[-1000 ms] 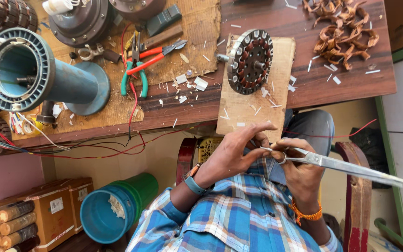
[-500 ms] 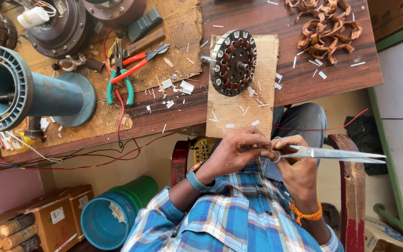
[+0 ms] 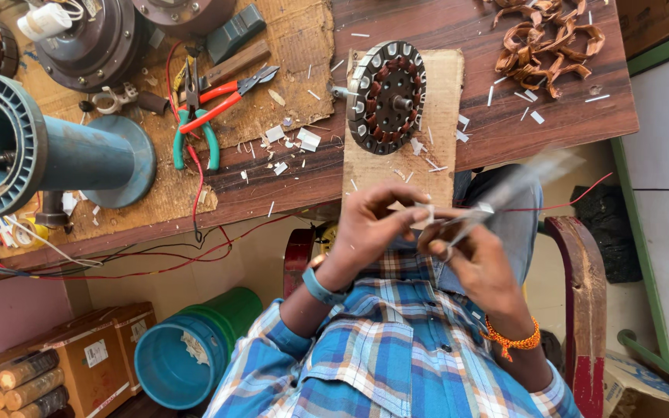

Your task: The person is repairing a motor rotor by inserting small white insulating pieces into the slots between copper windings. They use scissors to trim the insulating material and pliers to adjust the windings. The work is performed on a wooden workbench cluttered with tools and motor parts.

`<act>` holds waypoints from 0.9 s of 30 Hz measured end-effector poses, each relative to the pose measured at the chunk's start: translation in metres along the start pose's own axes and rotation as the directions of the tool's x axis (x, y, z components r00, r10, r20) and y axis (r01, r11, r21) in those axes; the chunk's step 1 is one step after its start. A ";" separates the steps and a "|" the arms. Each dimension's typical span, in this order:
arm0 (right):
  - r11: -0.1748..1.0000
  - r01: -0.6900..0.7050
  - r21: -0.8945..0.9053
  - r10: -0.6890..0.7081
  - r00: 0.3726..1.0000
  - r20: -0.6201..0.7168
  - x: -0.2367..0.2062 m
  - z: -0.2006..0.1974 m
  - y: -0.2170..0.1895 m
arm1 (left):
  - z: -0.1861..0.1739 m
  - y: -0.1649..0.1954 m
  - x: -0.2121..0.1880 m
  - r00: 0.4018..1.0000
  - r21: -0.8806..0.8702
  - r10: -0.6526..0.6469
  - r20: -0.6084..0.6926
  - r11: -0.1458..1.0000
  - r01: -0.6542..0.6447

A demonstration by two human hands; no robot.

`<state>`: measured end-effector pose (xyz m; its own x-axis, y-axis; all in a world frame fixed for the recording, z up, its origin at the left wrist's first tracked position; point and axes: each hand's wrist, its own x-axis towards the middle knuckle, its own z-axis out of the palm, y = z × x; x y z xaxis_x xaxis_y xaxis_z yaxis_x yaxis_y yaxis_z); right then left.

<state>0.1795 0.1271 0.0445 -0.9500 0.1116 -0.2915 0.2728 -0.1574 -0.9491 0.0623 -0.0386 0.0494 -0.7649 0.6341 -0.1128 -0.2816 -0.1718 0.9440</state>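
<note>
Fingers (image 3: 396, 203) pinch paper strip (image 3: 425, 217) below cluttered wooden workbench (image 3: 505, 124).

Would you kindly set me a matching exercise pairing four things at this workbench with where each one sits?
Things:
1. scissors
2. stator
3. pliers
4. blue bucket

Places:
A. on the cardboard slab
B. on the floor under the bench
C. in the right hand
D. on the brown mat beside the blue drum

Pairs: 1-C, 2-A, 3-D, 4-B
</note>
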 end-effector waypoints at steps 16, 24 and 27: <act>0.963 -0.263 -0.058 0.258 0.836 0.484 -0.006 0.001 -0.001 | -0.023 0.017 0.000 0.995 -0.201 -0.089 0.038 0.975 0.095; 0.973 -0.215 -0.087 0.230 0.848 0.477 -0.005 0.002 0.005 | -0.036 -0.001 -0.002 0.997 -0.241 -0.039 0.072 0.969 0.055; 0.969 -0.230 -0.094 0.248 0.854 0.458 -0.004 0.003 0.004 | -0.038 -0.002 -0.003 0.998 -0.244 -0.033 0.056 0.969 0.046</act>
<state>0.1844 0.1230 0.0424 -0.8132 -0.3929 -0.4293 0.4972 -0.0858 -0.8634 0.0431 -0.0689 0.0360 -0.7215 0.6808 -0.1261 -0.4490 -0.3213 0.8338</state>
